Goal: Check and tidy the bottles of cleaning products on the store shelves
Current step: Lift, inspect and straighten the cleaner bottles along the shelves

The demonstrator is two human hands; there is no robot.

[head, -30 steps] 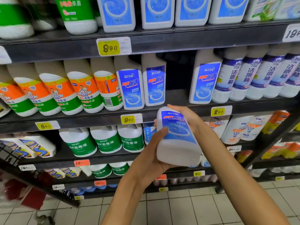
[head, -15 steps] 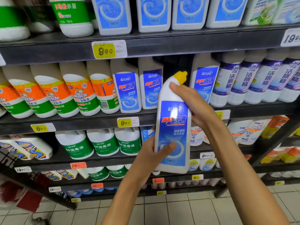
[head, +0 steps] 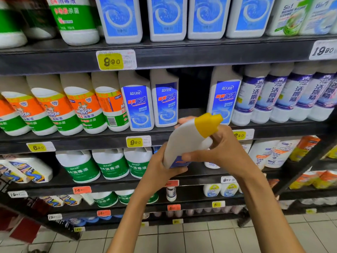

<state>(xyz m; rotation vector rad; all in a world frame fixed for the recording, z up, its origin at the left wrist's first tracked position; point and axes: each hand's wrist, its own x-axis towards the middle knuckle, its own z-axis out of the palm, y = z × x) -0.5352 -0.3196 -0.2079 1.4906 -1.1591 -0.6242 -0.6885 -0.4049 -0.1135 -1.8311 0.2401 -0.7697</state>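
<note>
Between both hands: tilted white bottle [head: 184, 141], yellow cap [head: 207, 125].

1. Dark shelves [head: 182, 59] in stacked tiers, yellow price tags [head: 110, 61] on the front edges.
2. Middle tier: orange-and-green bottles [head: 82, 106] left, blue-labelled bottles [head: 138, 106] centre, a gap, purple-labelled bottles [head: 273, 95] right.
3. Below: green-labelled jugs [head: 111, 165].
4. Tiled floor [head: 182, 238] beneath.

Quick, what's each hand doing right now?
Left hand: closed round the lower body of the white plastic bottle with a yellow cap.
Right hand: closed round the same bottle's upper part, below the cap.
</note>
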